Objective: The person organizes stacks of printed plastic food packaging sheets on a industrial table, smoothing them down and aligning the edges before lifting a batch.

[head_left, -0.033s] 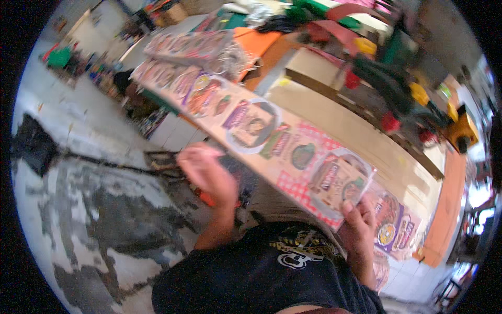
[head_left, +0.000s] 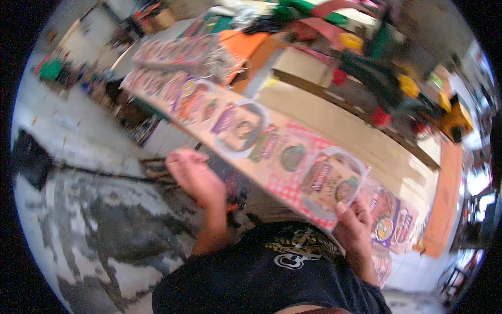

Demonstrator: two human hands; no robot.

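Observation:
A long printed sheet (head_left: pixel 287 157) with pictures of packaged food and a red-and-white checked pattern runs slantwise from the far left to my right hand. My right hand (head_left: pixel 353 222) grips its near right corner, thumb on top. Off the sheet's near left edge hangs my left hand (head_left: pixel 196 175), palm turned up, fingers loosely bent and a little blurred. Nothing shows in it. More printed sheets (head_left: pixel 392 214) lie under and beyond the right end, and a stack of similar ones (head_left: pixel 175 52) rests at the far left end.
A beige board (head_left: pixel 334 112) lies on the bench behind the sheet. Above it stand dark green arms (head_left: pixel 371 70) with yellow and red fittings. An orange sheet (head_left: pixel 240 47) lies farther back. On the stained floor at left is a black long-handled thing (head_left: pixel 31 159).
The scene has slid slightly left in the picture. My right hand keeps its grip on the sheet's corner, and my left hand stays free beside the near edge.

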